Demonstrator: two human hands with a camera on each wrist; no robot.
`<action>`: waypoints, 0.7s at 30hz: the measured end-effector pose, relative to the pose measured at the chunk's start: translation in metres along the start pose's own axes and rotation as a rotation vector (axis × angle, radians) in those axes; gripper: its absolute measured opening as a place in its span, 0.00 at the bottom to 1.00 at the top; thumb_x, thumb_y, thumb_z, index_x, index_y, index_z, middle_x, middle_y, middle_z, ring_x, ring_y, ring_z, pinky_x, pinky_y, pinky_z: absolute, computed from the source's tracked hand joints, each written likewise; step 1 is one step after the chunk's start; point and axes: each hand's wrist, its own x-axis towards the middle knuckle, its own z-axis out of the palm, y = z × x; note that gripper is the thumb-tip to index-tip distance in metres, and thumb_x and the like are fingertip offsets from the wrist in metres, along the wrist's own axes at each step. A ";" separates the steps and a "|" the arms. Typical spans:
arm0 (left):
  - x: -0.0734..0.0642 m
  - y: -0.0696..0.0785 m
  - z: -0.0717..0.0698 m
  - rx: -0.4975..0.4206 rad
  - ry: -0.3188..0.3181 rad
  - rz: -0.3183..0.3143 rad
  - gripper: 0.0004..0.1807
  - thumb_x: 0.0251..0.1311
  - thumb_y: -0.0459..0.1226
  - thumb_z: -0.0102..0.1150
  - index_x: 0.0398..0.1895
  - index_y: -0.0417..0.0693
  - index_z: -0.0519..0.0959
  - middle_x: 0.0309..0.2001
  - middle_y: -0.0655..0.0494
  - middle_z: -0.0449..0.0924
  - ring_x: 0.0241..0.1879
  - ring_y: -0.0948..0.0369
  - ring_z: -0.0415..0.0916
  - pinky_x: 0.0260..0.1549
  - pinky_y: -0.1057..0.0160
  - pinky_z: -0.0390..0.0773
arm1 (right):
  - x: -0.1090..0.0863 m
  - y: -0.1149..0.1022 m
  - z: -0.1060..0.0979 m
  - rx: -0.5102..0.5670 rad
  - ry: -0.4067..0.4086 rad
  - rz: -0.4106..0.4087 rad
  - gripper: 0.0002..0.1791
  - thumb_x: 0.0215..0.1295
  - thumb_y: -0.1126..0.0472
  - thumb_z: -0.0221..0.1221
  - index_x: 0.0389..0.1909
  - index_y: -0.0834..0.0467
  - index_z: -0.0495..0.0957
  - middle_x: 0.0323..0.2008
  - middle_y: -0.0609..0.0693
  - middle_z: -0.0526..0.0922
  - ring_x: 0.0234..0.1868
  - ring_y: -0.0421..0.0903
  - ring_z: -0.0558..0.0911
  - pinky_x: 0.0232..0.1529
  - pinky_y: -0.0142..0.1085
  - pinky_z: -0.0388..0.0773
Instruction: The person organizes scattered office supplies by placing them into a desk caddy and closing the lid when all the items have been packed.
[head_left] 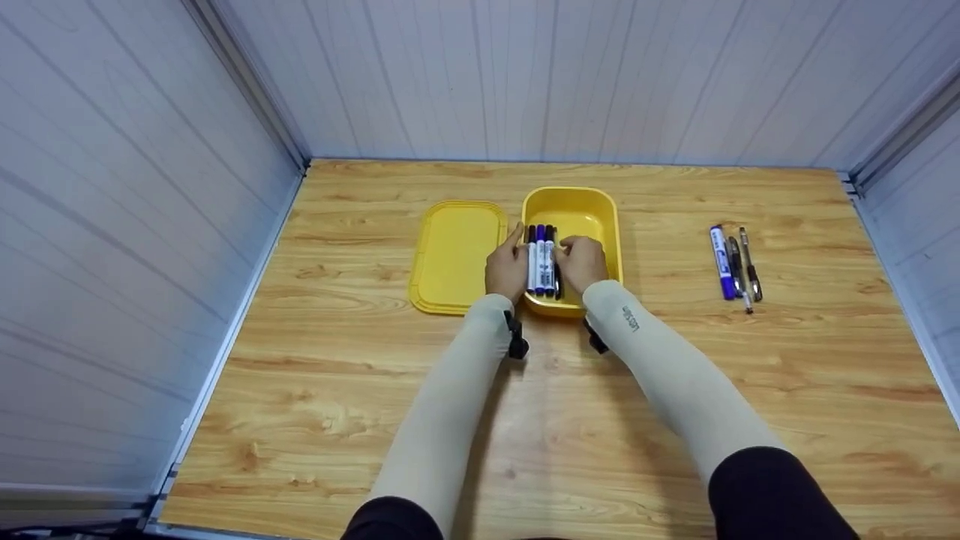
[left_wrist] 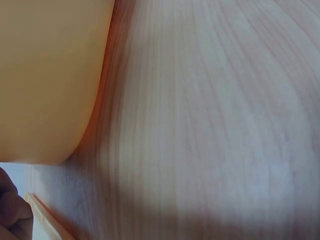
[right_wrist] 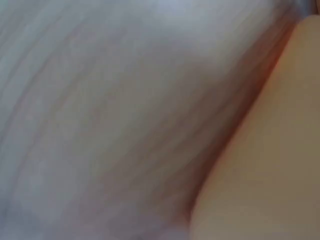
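Observation:
A yellow plastic box stands without its cover, its wall large in the left wrist view. Several white-barrelled markers with dark or purple caps lie side by side along its left part. Just right of them is a black pen. My left hand grips the box's left rim, thumb along the edge and curled fingers outside. My right hand is inside the box, fingers curled and pinching at the pen; its fingertips are partly hidden. The right wrist view shows mostly table and box wall.
The yellow lid lies flat on the wooden table, left of the box. Farther right lie a blue-and-white marker and several pens. White panels enclose the back and both sides.

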 end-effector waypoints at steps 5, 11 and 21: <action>-0.002 0.001 0.000 -0.008 0.005 0.004 0.24 0.65 0.41 0.44 0.64 0.65 0.62 0.19 0.56 0.66 0.19 0.61 0.60 0.22 0.64 0.61 | 0.007 -0.004 -0.024 0.010 0.103 -0.068 0.16 0.59 0.59 0.57 0.44 0.63 0.79 0.32 0.53 0.80 0.32 0.46 0.77 0.35 0.38 0.73; 0.000 -0.002 -0.002 -0.011 0.012 -0.003 0.24 0.65 0.41 0.44 0.64 0.66 0.62 0.18 0.56 0.63 0.18 0.62 0.59 0.18 0.64 0.60 | 0.014 0.010 -0.054 -0.035 0.180 -0.090 0.14 0.59 0.59 0.57 0.43 0.62 0.80 0.32 0.53 0.79 0.34 0.47 0.76 0.36 0.39 0.72; 0.002 -0.006 -0.003 -0.014 0.014 0.007 0.24 0.65 0.41 0.45 0.64 0.65 0.62 0.19 0.56 0.65 0.19 0.61 0.61 0.19 0.64 0.62 | 0.016 0.063 -0.105 -0.216 0.262 -0.083 0.16 0.62 0.59 0.52 0.47 0.63 0.77 0.36 0.57 0.78 0.36 0.51 0.76 0.37 0.45 0.73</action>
